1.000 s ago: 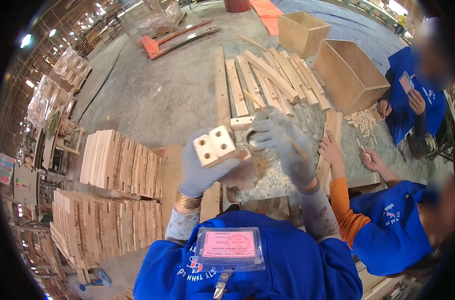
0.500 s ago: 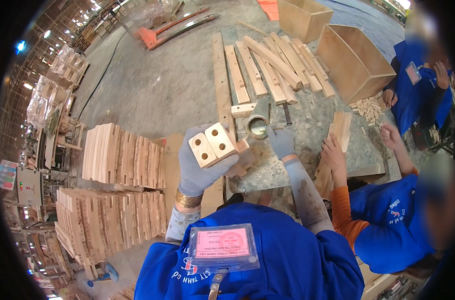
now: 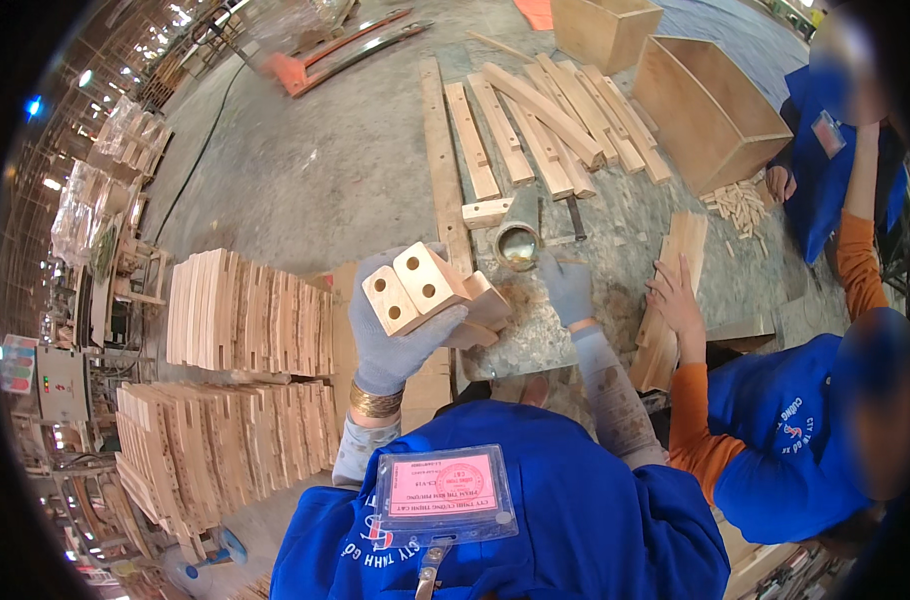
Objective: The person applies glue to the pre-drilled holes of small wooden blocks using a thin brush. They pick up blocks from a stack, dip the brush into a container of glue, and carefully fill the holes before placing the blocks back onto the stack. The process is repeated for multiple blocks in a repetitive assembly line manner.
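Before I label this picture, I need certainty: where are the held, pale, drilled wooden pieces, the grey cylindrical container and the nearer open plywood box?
Held, pale, drilled wooden pieces (image 3: 416,284): head view, an end face.
Grey cylindrical container (image 3: 522,210): head view, outer wall.
Nearer open plywood box (image 3: 672,118): head view, outer side wall.

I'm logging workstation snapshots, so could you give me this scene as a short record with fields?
Left hand: gloved, gripping drilled wooden pieces, holes facing the camera
Right hand: gloved, beside an open cylindrical container; whether it holds anything is unclear
Ahead: wooden bars, one lying across others
Ahead right: wooden boxes, small dowels
Co-worker's hand: bare, on a plank
Left side: two wood stacks
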Action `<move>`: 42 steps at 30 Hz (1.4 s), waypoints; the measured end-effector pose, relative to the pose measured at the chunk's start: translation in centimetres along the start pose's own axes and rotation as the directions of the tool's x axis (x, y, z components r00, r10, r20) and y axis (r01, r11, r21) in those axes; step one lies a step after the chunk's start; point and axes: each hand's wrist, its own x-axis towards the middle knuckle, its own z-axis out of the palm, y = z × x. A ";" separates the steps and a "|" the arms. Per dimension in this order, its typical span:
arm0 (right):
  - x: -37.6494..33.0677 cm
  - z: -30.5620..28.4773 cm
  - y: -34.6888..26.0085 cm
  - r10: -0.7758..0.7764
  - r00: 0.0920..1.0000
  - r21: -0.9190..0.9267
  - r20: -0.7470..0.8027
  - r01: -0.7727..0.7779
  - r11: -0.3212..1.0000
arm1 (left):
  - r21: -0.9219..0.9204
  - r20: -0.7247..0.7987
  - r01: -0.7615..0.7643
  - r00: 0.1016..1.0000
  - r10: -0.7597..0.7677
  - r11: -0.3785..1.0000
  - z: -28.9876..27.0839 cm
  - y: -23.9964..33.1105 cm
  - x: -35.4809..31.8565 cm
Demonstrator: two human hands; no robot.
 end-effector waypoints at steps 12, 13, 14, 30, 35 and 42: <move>-2.4 -0.1 2.9 0.514 0.856 0.835 0.053 -0.321 0.448 | -0.005 0.038 -0.001 0.999 0.001 1.000 -0.1 0.6 0.3; -2.0 -0.2 3.0 0.528 0.848 0.853 0.043 -0.307 0.423 | -0.007 0.041 0.016 0.999 -0.015 1.000 -0.1 0.6 0.3; -1.8 -0.3 3.1 0.542 0.840 0.870 0.035 -0.293 0.397 | -0.008 0.043 0.032 0.999 -0.031 0.999 -0.1 0.7 0.2; -0.6 -0.7 3.2 0.449 0.885 0.699 -0.123 -0.244 0.673 | 0.054 0.010 -0.019 1.000 0.019 0.998 0.1 0.1 0.1; -1.3 -1.2 3.7 0.225 0.974 0.428 -0.031 -0.190 0.884 | 0.023 0.004 -0.007 1.000 0.007 1.000 0.5 0.8 0.3; -1.3 -0.2 2.8 0.294 0.949 0.518 -0.114 -0.196 0.833 | -0.031 0.032 -0.056 0.998 0.057 0.998 1.6 -0.2 1.2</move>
